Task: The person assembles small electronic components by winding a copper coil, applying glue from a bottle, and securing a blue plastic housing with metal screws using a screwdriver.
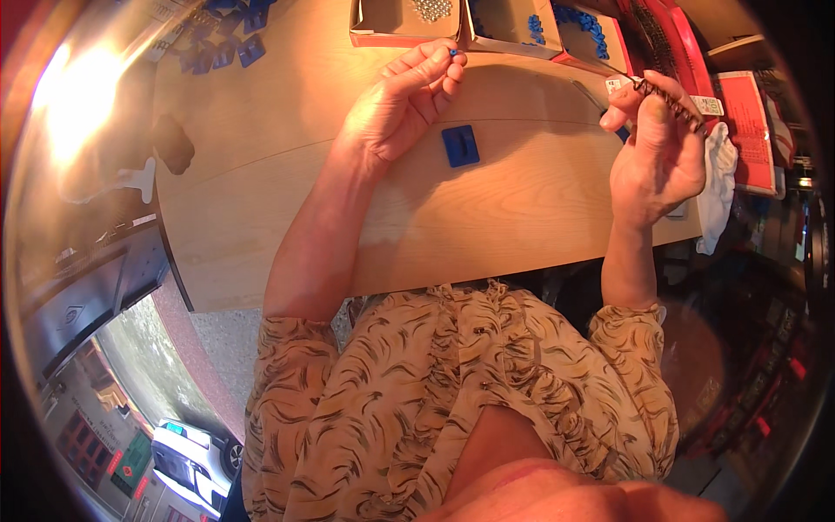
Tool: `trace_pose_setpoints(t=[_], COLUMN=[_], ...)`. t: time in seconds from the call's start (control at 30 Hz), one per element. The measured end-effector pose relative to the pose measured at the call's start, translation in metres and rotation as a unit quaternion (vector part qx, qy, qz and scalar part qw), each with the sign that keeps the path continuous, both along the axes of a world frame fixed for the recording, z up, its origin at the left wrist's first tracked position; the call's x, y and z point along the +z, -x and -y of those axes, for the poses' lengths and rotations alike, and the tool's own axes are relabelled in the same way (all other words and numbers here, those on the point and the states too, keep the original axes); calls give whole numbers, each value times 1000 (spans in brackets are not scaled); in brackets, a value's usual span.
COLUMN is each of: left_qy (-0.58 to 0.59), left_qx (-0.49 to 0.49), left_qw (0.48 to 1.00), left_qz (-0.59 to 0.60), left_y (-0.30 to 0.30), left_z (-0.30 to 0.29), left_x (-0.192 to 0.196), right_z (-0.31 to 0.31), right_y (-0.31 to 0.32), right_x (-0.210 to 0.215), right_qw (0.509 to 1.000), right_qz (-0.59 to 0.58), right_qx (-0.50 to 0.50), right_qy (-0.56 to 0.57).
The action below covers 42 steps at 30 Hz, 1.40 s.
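Apparently, you were at a part-gathering step: the fingers of your left hand (398, 106) pinched a tiny blue piece (453, 52), too small to tell its direction, beside an open cardboard box (404, 40). Your right hand (652, 165) pinched a dark coiled strand (680, 110) at the wooden bench's (487, 239) right side, long axis slanting down rightward; the next move seemed to call for careful alignment.

A square piece (461, 148) lies before me on the table (487, 230), my left hand (396, 109) holding a small part (453, 53) behind and left of it, my right hand (657, 161) gripping a coiled strip (683, 113) to its right; open boxes (404, 41) stand behind it, more pieces (226, 54) far left, a cloth (718, 187) well right.
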<state>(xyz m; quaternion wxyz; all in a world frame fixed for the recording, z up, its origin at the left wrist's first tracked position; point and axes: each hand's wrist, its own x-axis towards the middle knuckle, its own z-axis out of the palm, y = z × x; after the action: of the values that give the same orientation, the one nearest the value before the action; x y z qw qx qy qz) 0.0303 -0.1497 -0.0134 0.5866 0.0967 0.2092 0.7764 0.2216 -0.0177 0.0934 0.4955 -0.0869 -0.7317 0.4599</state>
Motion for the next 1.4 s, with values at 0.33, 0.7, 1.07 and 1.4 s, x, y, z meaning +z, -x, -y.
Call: trace_pose_setpoints(t=[0.33, 0.7, 1.07, 1.4], left_qy=[-25, 8, 6, 20], left_qx=[-16, 0, -3, 0], left_qw=[1000, 1000, 1000, 998], left_qz=[2, -27, -26, -61], left_y=[-3, -5, -5, -5], left_z=[0, 1, 1, 0], left_x=[5, 6, 6, 8], right_z=[11, 8, 6, 5], right_y=[28, 33, 33, 33], right_x=[0, -4, -6, -4], right_qw=[998, 996, 996, 995], right_qz=[33, 57, 71, 79], right_qx=[26, 28, 18, 19], right_qy=[47, 58, 45, 50])
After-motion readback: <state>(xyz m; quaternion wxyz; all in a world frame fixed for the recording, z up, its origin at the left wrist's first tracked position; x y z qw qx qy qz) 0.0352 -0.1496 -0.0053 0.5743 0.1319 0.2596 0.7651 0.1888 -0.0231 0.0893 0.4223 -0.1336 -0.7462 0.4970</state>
